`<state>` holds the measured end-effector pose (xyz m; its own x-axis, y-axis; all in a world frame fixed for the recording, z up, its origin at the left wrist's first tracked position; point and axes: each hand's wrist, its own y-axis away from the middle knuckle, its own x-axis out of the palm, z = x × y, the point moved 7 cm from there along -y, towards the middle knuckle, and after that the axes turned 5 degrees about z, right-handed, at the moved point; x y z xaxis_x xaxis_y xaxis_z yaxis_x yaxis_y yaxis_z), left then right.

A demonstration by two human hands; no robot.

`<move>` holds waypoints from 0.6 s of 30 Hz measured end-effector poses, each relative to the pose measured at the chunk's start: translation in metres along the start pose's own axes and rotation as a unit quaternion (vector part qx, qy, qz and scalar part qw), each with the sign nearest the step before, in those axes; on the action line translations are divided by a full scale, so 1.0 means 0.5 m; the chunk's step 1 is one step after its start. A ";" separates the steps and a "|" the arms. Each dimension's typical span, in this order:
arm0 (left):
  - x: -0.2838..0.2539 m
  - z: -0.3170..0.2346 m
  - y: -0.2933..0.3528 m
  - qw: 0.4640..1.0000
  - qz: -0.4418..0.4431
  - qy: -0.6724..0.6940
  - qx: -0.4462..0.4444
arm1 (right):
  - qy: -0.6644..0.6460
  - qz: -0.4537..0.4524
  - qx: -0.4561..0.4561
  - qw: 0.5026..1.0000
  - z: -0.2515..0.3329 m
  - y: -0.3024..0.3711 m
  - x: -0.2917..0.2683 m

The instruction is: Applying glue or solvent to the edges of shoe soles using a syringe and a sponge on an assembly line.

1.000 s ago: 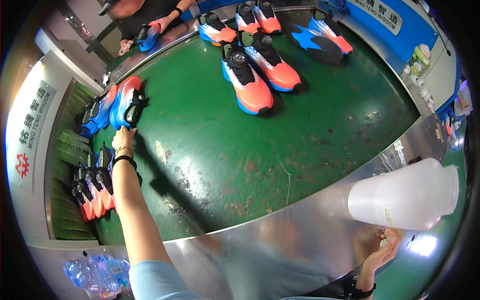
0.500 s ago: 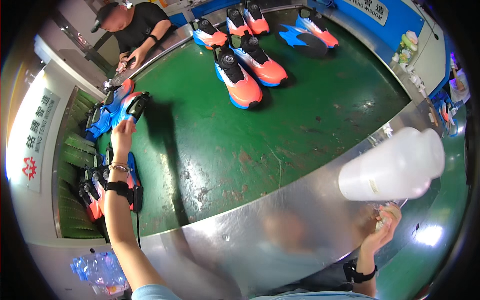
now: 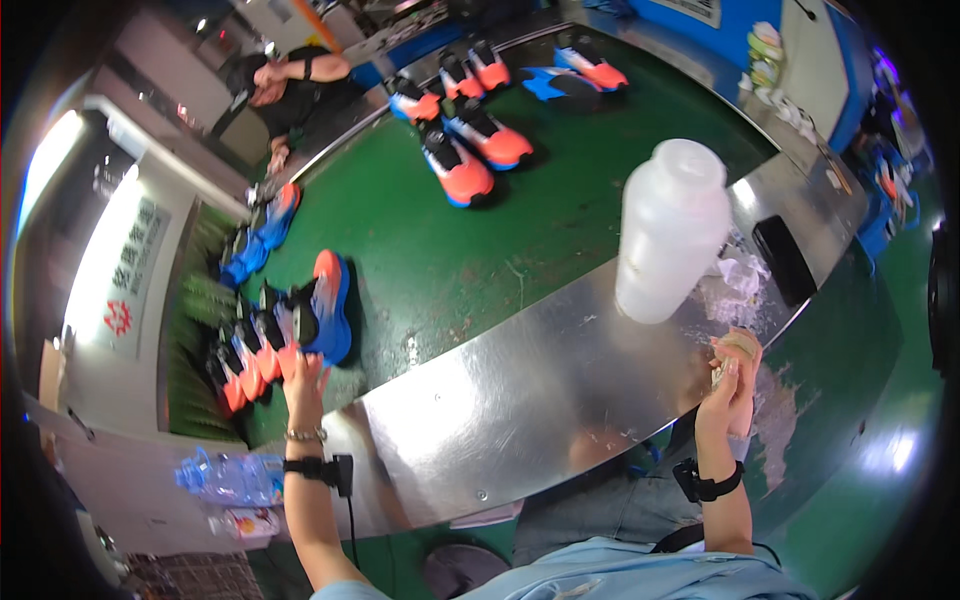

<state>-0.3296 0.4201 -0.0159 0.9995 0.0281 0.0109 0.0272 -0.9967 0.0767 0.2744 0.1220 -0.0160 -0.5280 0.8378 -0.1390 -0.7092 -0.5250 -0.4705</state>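
Observation:
My left hand [image 3: 303, 372] is closed on the heel end of an orange, white and blue sports shoe [image 3: 332, 290] with a black collar. The shoe lies tilted at the left of the green work surface, its orange toe away from me and its blue sole toward the right. Just left of it stands a row of similar shoes [image 3: 264, 335], partly overlapping. Over the metal edge at the right, my right hand [image 3: 733, 385] is closed on a small pale crumpled wad [image 3: 738, 346], perhaps cloth. Close by, a white translucent bottle [image 3: 672, 235] stands on the metal edge.
More shoes [image 3: 462, 172] stand at the far middle of the green surface [image 3: 480, 290]. Others [image 3: 262, 235] sit at the far left. A black flat device [image 3: 784, 260] and crumpled white paper [image 3: 738, 285] lie beside the bottle. Another person [image 3: 290, 90] works beyond the far left edge.
My left hand has drawn a shoe from the far left row toward me, beside the nearer row. My right hand still holds the pale wad. The view has shifted.

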 end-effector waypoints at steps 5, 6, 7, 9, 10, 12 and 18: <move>0.100 -0.009 0.060 0.984 -0.067 0.018 -0.163 | -0.125 -0.008 0.017 0.992 -0.014 -0.010 0.004; 0.170 -0.023 0.060 0.987 0.015 0.012 -0.161 | -0.127 -0.007 0.048 0.991 -0.010 -0.010 0.007; 0.250 -0.028 0.059 0.982 0.096 0.011 -0.159 | -0.125 -0.011 0.055 0.991 -0.010 -0.007 -0.002; 0.402 -0.015 0.016 0.971 0.164 0.024 -0.171 | -0.142 -0.012 0.014 0.990 -0.006 -0.010 -0.023; 0.454 0.005 -0.010 0.963 0.192 0.040 -0.185 | -0.142 -0.009 0.012 0.990 -0.005 -0.006 -0.019; 0.556 0.048 -0.078 0.942 0.246 0.076 -0.213 | -0.166 -0.006 -0.015 0.986 -0.004 0.005 -0.031; 0.764 0.150 -0.344 0.918 0.263 0.224 -0.194 | -0.429 -0.094 0.151 0.886 -0.028 -0.042 -0.116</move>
<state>0.0485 0.5966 -0.0995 0.7649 -0.3346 0.5505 -0.5514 -0.7819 0.2909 0.3264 0.0868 -0.0102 -0.4551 0.5611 0.6914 -0.8469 -0.5126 -0.1415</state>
